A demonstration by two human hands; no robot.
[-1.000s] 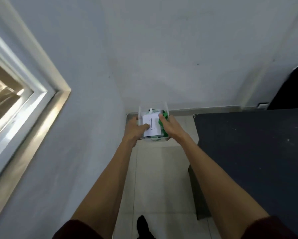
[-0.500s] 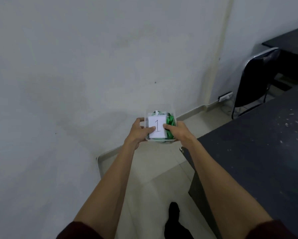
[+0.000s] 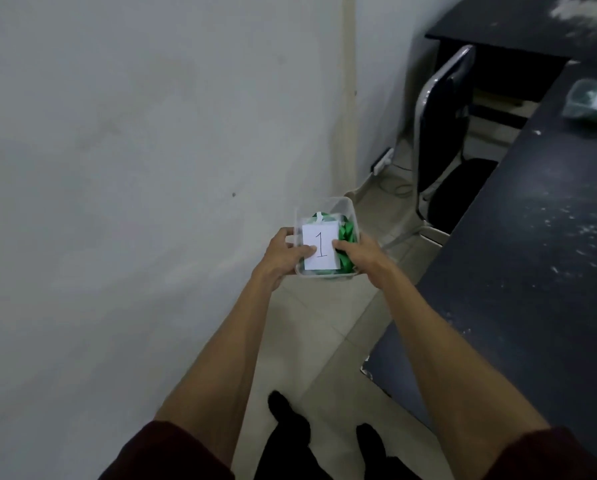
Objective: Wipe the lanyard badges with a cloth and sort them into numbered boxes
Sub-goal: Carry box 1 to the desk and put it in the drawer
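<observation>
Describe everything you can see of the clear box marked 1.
The clear box looks like thin see-through plastic with rounded corners and no lid. A white paper label with a handwritten 1 faces the camera, and green lanyards lie inside. It is held in the air above the tiled floor, beside the dark table. The left hand and right hand grip it, thumbs on the label.

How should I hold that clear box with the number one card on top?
By its two side walls, one hand from each side, as the left hand and right hand do now. The box is open-topped, and the card lies on the lanyards, so thumbs over the rim can pin it.
</observation>
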